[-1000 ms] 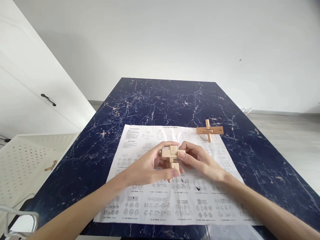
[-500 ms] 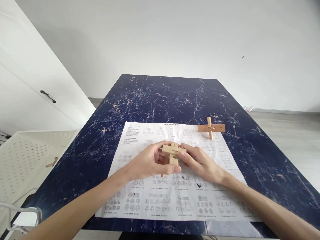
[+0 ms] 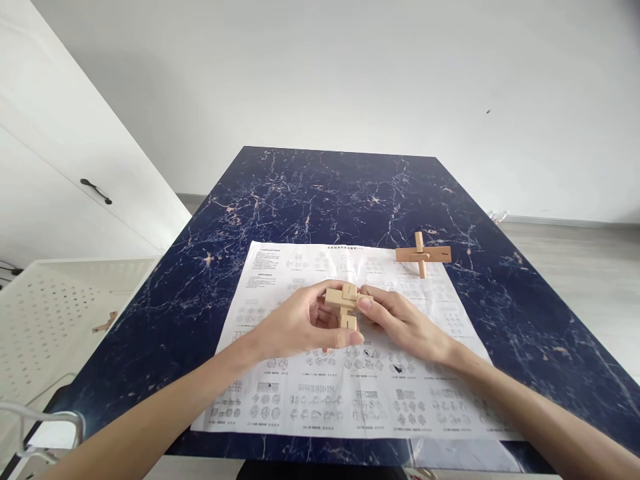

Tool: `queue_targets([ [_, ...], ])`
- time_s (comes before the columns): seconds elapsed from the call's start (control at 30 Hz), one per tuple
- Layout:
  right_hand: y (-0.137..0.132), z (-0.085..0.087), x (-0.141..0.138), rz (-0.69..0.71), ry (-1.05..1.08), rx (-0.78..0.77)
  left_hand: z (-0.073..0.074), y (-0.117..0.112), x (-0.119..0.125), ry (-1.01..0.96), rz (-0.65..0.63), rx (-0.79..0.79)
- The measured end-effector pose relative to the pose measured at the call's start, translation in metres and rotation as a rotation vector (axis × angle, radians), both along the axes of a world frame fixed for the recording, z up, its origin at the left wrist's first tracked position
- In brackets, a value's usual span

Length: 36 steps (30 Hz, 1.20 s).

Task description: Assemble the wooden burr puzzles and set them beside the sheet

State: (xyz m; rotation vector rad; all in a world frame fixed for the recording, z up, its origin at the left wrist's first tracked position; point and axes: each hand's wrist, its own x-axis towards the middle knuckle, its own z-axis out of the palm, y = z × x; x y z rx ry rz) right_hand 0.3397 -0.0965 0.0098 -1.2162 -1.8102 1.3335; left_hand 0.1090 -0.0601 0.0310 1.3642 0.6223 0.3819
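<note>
Between my hands, just above a printed sheet, is a light wooden interlocking puzzle [image 3: 336, 299] made of crossed notched blocks. My left hand [image 3: 300, 323] curls round its left side and underside, the thumb against the lower block. From the right, my right hand [image 3: 400, 320] pinches the end of the crosswise block between thumb and fingers. Part of the puzzle is hidden by my fingers. The creased instruction sheet [image 3: 280, 420] with rows of small diagrams lies flat under both hands.
A second wooden cross-shaped puzzle [image 3: 437, 254] rests at the sheet's upper right corner. The dark blue marbled table [image 3: 320, 193] reaches toward the wall. On the left stand a white perforated basket [image 3: 60, 300] with a wooden piece [image 3: 105, 323] in it, and a white cabinet [image 3: 65, 173].
Hardly anything differs. Both hands keep the same hold on the wooden puzzle, and the view has shifted very slightly.
</note>
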Motion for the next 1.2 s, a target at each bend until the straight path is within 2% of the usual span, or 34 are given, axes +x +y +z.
queue_targets([
  [0.27,0.002,-0.005,0.001,-0.056,0.007,0.062,-0.001,0.001,0.0,-0.057,0.065,-0.033],
  [0.33,0.002,-0.007,0.002,-0.092,0.026,0.073,-0.003,0.004,-0.002,-0.069,0.123,-0.029],
  [0.43,0.001,-0.007,0.004,-0.135,0.009,0.15,-0.007,0.012,-0.008,-0.061,0.274,0.037],
  [0.57,0.001,-0.008,0.004,-0.048,-0.145,0.344,-0.009,0.019,-0.012,-0.073,0.41,0.09],
  [0.77,0.002,-0.015,0.002,0.04,-0.29,0.439,-0.006,0.015,-0.01,0.034,0.418,0.142],
  [0.87,0.003,-0.015,0.003,0.001,-0.177,0.348,-0.004,0.012,-0.009,0.052,0.411,0.172],
  [0.97,0.006,-0.011,0.008,-0.046,0.083,0.119,-0.004,0.01,-0.008,0.032,0.399,0.223],
  [1.07,0.009,-0.009,0.013,-0.021,0.364,-0.11,-0.004,0.006,-0.006,0.051,0.393,0.307],
  [1.2,0.012,-0.009,0.015,-0.002,0.474,-0.309,-0.005,0.001,-0.005,0.078,0.371,0.409],
])
